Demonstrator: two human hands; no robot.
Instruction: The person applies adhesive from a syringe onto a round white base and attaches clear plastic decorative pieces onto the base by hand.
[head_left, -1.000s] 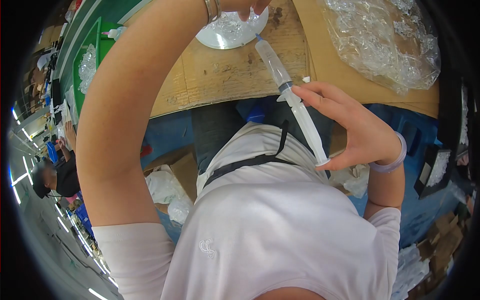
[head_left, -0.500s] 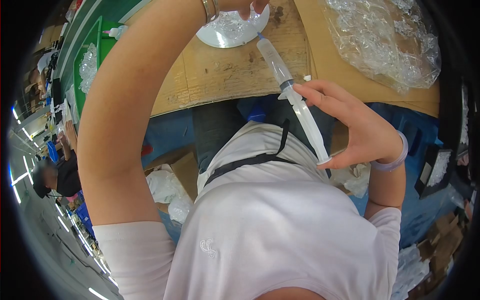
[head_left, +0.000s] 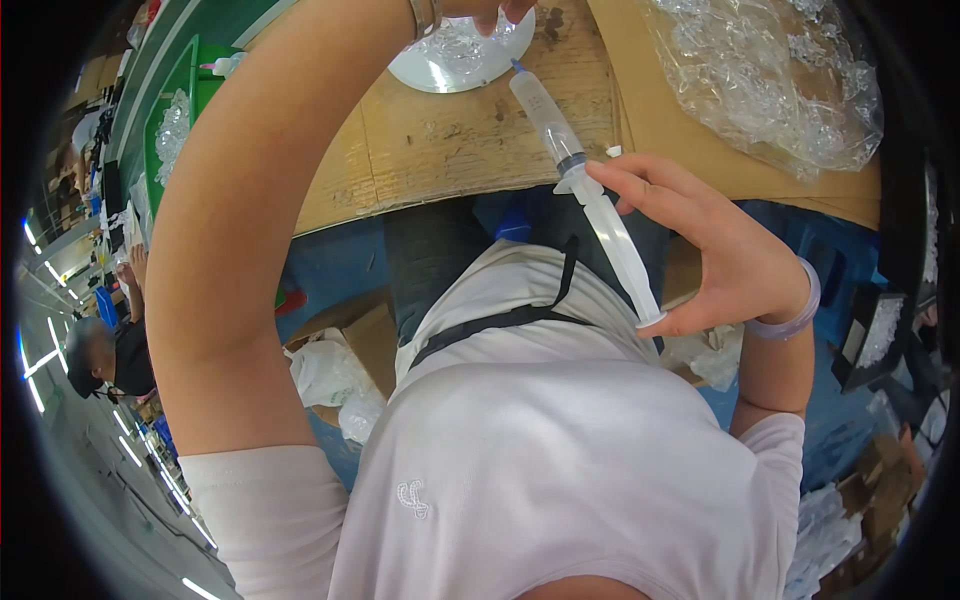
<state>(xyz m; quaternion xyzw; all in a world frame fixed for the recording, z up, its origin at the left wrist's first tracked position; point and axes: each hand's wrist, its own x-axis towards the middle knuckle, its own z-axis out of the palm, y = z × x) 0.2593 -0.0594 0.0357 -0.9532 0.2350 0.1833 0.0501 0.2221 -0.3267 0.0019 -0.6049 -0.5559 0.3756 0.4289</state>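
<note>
My right hand is closed on a large clear syringe, fingers by its flange and thumb on the plunger end. The syringe slants up and left, its blue tip near the rim of a round white dish that holds small clear pieces. Over the dish, at the top edge, is my left hand, partly cut off by the frame. Its visible fingers are bent down and closed; what they hold is too hidden to make out.
A clear bag of clear parts lies on cardboard at the upper right of the wooden table. To the left, a green tray holds clear parts and a small bottle. Another person is at the far left.
The syringe and dish have shifted very slightly up and left in view. The plunger's dark seal sits slightly nearer the tip. Both hands keep nearly the same pose.
</note>
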